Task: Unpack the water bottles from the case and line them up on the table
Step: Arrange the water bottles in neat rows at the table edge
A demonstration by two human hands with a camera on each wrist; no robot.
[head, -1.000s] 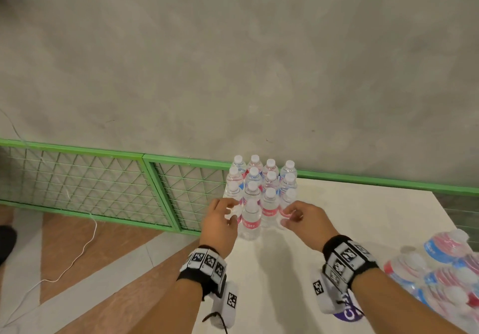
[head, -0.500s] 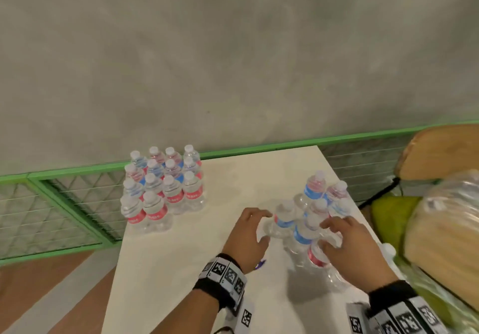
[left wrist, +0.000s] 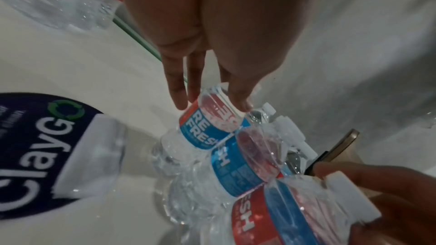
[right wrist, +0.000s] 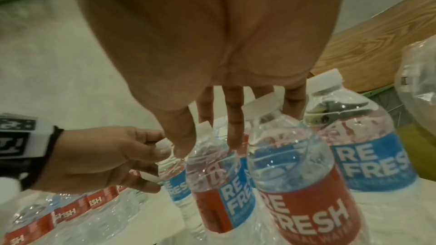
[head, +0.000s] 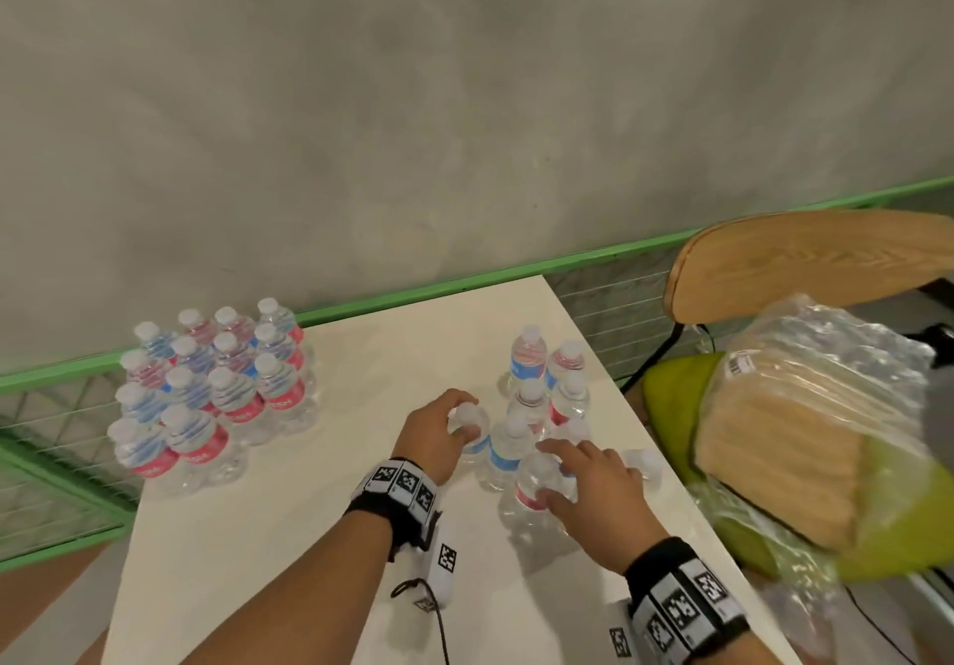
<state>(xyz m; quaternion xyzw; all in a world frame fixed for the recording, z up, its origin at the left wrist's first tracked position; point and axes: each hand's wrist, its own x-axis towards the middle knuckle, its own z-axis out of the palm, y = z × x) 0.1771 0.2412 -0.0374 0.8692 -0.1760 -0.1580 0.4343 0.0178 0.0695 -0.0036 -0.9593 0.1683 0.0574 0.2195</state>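
Observation:
Several clear water bottles with red and blue labels stand in a tight block point(head: 217, 391) at the far left of the white table point(head: 361, 535). A loose cluster of bottles point(head: 547, 386) stands near the right edge. My left hand point(head: 439, 437) point(left wrist: 213, 106) grips the shoulder of the leftmost loose bottle point(head: 468, 414) point(left wrist: 210, 128) point(right wrist: 174, 185), fingers curled round it just below the cap. My right hand point(head: 555, 473) point(right wrist: 206, 146) reaches down over the nearest bottle point(head: 531, 491) point(right wrist: 221, 189), with thumb and fingers either side of its neck.
A wooden chair back point(head: 805, 262) rises right of the table, with crumpled clear plastic wrap point(head: 826, 355) heaped over a green seat point(head: 671, 396). A green mesh fence point(head: 51, 458) runs behind and left. One bottle cap point(head: 640, 460) sits close to the table's right edge.
One second ago both hands were at the lined-up block. The view has swung right, and both hands have moved to the loose cluster and closed round bottle tops.

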